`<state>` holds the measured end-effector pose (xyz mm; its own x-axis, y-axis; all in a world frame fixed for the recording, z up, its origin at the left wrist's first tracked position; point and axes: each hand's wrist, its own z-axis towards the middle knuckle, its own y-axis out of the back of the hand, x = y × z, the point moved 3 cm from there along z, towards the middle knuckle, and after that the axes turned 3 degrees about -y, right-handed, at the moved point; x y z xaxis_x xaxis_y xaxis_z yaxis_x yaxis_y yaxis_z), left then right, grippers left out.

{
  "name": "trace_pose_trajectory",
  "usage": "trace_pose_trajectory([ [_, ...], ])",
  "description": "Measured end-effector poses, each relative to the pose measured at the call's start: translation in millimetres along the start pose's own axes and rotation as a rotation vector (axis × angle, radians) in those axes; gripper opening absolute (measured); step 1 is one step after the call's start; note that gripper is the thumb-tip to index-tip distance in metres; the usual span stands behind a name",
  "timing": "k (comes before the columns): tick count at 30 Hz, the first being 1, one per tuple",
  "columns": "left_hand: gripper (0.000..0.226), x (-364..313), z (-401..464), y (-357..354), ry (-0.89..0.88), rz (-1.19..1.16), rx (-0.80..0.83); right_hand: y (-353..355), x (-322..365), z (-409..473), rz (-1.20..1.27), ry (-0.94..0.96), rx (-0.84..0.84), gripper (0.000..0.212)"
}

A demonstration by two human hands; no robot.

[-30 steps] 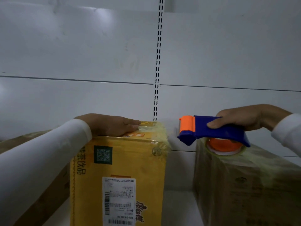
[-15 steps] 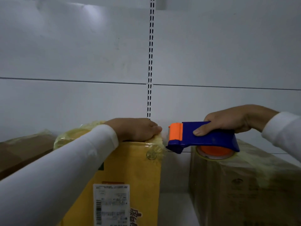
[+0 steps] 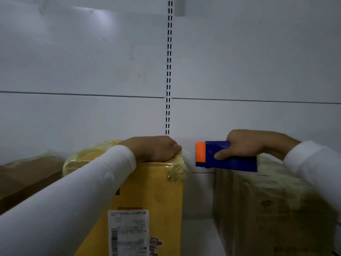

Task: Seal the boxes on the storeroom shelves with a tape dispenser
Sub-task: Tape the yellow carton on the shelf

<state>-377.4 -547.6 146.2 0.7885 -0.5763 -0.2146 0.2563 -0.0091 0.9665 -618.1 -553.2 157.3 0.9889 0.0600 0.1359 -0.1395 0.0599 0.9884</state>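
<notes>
- Head view: the left hand (image 3: 156, 148), flat a second ago, is now curled over the yellow box (image 3: 147, 191) top corner.
- The tape dispenser (image 3: 226, 157) is gripped by the right hand (image 3: 245, 145) and brought nearer, above the brown box (image 3: 267, 209); taping is probably next.

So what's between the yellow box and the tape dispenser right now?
Nothing: in the head view an open gap, with only the white back panel behind, separates the yellow box from the tape dispenser.

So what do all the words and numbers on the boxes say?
Red characters low on the yellow box: cut off, unreadable.
White shipping label: barcode and print, too blurred.
Round mark near its top corner: too blurred.
Brown box: faint print, unreadable.
Tape dispenser: no text.
</notes>
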Motion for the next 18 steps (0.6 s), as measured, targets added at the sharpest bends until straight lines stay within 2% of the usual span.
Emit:
trace_pose_trajectory([
  [2,0.034,-1,-3,0,0.0,-0.017,-0.006,-3,-10,1,0.133,-0.033,-0.092,0.056],
  [4,0.034,-2,-6,0,0.004,-0.026,-0.014,-8,-23,-2,0.449,-0.076,-0.185,0.058],
  [6,0.035,-6,-8,1,0.016,-0.026,-0.018,-18,-33,-4,0.754,-0.077,-0.209,0.069],
  [7,0.033,-7,-8,1,0.021,-0.018,-0.021,-22,-35,-3,0.827,-0.062,-0.195,0.075],
  [9,0.032,-8,-8,3,0.044,0.008,-0.022,-27,-36,-1,0.846,-0.023,-0.168,0.073],
  [12,0.03,-11,-4,5,0.108,0.035,-0.028,-26,-33,1,0.817,0.041,-0.162,0.055],
  [16,0.052,-14,5,7,0.223,0.111,-0.045,-24,-27,5,0.748,0.129,-0.174,0.036],
  [18,0.042,-16,6,8,0.227,0.105,-0.083,-24,-23,6,0.749,0.165,-0.193,0.035],
])
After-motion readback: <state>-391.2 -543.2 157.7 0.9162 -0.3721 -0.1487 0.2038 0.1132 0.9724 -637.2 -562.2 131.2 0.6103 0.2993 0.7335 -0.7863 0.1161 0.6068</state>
